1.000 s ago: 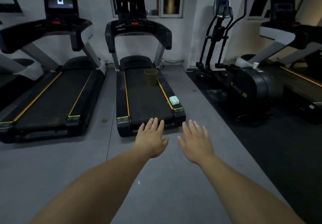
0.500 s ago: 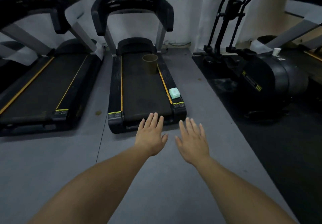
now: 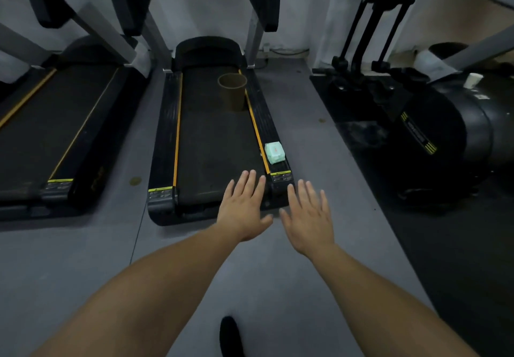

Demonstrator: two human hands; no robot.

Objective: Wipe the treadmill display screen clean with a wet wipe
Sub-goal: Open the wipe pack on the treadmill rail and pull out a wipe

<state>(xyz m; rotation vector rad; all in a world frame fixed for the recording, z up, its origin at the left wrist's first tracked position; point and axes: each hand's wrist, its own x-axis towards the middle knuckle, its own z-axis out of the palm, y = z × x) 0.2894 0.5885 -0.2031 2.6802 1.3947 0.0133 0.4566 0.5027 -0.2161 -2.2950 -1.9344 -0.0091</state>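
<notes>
While the pack of wet wipes (image 3: 274, 152) lies on the right side rail of the middle treadmill (image 3: 217, 145), near its rear end, I hold both arms stretched out above the grey floor (image 3: 83, 259). My left hand (image 3: 244, 208) and right hand (image 3: 310, 217) are empty, palms down, fingers straight and spread, side by side just short of the pack. A brown cardboard tube (image 3: 232, 91) stands upright on the belt further up. The treadmill's screen is out of view.
</notes>
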